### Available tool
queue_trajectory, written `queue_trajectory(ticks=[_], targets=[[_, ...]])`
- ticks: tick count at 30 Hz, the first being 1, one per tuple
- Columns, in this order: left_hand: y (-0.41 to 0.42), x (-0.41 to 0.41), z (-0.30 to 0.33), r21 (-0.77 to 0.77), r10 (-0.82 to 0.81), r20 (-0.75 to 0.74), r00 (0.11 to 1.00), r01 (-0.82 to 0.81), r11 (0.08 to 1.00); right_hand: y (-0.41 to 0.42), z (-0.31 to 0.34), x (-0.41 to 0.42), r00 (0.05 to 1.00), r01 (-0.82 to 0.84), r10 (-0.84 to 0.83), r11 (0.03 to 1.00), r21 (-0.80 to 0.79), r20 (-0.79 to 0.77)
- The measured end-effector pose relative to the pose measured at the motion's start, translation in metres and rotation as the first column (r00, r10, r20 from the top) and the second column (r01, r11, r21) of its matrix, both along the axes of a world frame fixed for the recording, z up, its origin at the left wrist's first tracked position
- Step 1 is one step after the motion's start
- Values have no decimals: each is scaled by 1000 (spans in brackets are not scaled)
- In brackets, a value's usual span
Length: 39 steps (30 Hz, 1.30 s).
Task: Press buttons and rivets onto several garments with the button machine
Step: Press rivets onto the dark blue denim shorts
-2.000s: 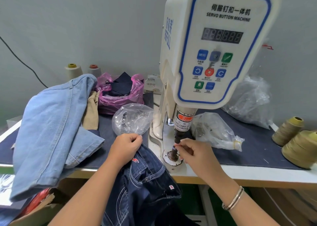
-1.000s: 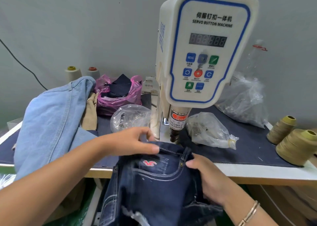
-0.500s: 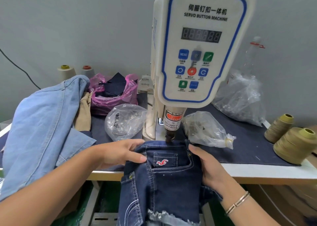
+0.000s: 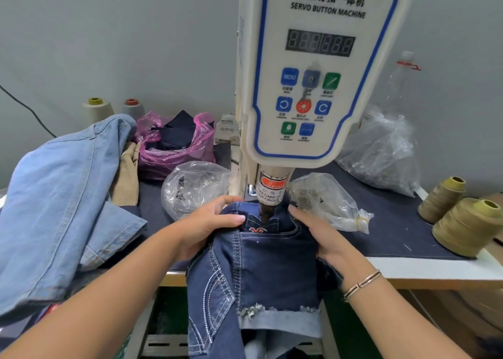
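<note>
shorts: i see the dark denim shorts [image 4: 272, 260] draped over the table edge [image 4: 435, 267], waistband under the button machine [image 4: 313, 67] punch [image 4: 265, 213].
left hand: my left hand [image 4: 209, 222] grips the waistband's left side, fingers curled over the fabric.
right hand: my right hand [image 4: 321, 230] lies on the right side, fingers straight, pressing the cloth.
nearby: clear bags [image 4: 194, 188] just behind.

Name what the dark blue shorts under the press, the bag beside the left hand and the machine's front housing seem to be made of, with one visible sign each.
Dark blue shorts: denim, apparently; twill texture, pale contrast stitching, frayed hem.
Clear bag: thin plastic film; transparent, crinkled, glossy highlights.
Machine housing: likely moulded plastic, smooth off-white with rounded edges; painted metal cannot be excluded.
</note>
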<state>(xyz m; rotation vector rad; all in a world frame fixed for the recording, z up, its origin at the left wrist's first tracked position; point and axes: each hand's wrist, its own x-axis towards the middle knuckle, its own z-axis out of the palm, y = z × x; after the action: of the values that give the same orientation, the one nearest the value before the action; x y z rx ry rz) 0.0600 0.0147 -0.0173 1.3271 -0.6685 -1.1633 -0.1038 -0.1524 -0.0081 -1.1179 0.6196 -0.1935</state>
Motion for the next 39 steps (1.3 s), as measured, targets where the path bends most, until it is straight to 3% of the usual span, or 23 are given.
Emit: queue_trajectory(ticks=[3, 5, 10, 15, 22, 30, 39], targets=[[-2, -5, -7, 115, 6, 144, 990, -22, 993, -1, -10, -5, 994, -16, 16, 1000, 0, -110], [-9, -10, -7, 120, 28, 192, 981, -51, 991, -5, -10, -5, 997, 13, -12, 1000, 19, -78], [-22, -6, 0, 74, 63, 88, 994, -70, 995, -25, -10, 1, 995, 85, -87, 995, 48, 56], [-15, 5, -5, 87, -77, -11, 997, 78, 993, -36, -23, 3, 994, 96, -92, 993, 72, -55], [-6, 5, -21, 10, -52, -156, 986, 54, 998, -40, -31, -1, 990, 98, -92, 994, 55, -111], [-2, -1, -27, -82, -83, -250, 965, 65, 995, -39, -35, -4, 996, 50, -46, 997, 51, -71], [-3, -3, -26, -93, -59, -256, 965, 36, 995, -39, -33, -5, 996, 52, -48, 997, 52, -77]])
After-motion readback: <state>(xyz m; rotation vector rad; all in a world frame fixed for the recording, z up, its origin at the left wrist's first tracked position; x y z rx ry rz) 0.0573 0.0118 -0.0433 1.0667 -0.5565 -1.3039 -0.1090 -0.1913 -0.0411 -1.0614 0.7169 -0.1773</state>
